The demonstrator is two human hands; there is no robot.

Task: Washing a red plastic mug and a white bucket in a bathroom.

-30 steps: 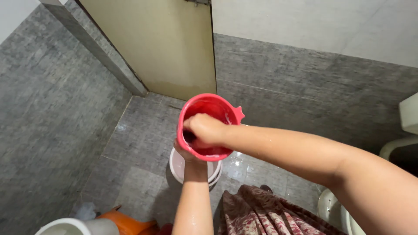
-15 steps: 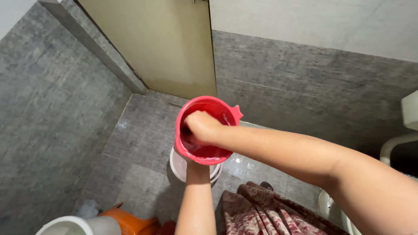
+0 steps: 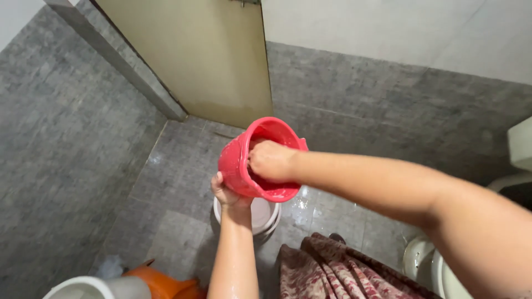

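While the left hand [image 3: 228,195] grips the red mug [image 3: 256,160] from underneath, fingers wrapped around its lower side wall, the right hand [image 3: 271,160] reaches over the rim and sits inside the opening, its fingers curled against the inner wall; whether they pinch anything there cannot be told. The mug is held up in the air, between the two wet forearms, above a white bucket [image 3: 260,215] that stands on the floor directly below it. It is tilted on its side: its long axis runs from the base at the lower left to the mouth at the upper right, so the opening faces the right hand and partly towards the camera. A small spout on the rim points right, towards the grey tiled wall [image 3: 399,105].

Beyond the hands, the grey tiled floor [image 3: 177,166] looks wet near the bucket. A pale door [image 3: 194,55] stands at the far corner. A patterned maroon garment [image 3: 332,271] shows at the bottom, an orange container [image 3: 160,282] and a white rim lie at the lower left, and a white toilet [image 3: 438,271] is partly visible at the lower right.
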